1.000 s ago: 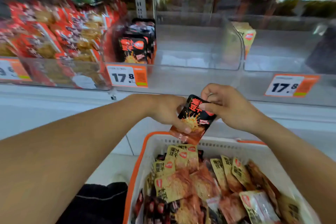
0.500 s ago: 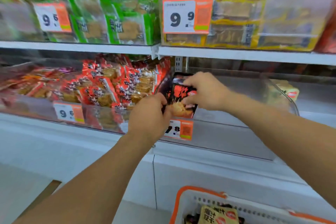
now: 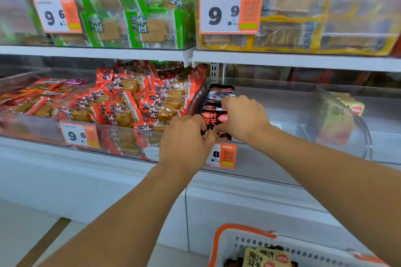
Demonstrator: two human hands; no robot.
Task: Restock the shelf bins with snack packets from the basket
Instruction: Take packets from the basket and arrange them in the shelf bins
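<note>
A black and red snack packet [image 3: 213, 120] stands upright at the front left corner of a clear shelf bin [image 3: 282, 158]. My left hand [image 3: 184, 138] pinches its lower left edge. My right hand [image 3: 243, 118] grips its top and right side. Behind it a short row of the same black packets [image 3: 220, 93] leans against the bin's left wall. The white basket with an orange rim [image 3: 238, 236] shows at the bottom edge, with yellow packets [image 3: 267, 257] inside.
The bin to the left holds several red packets [image 3: 134, 102]. A yellow packet [image 3: 347, 108] stands in the bin on the right. Green packets [image 3: 138, 26] and yellow packets [image 3: 303, 34] fill the shelf above. An orange price tag [image 3: 224, 156] hangs on the bin front.
Both hands carried the black packet up from above the basket into the bin's front left corner. The view rose from the basket to the shelves.
</note>
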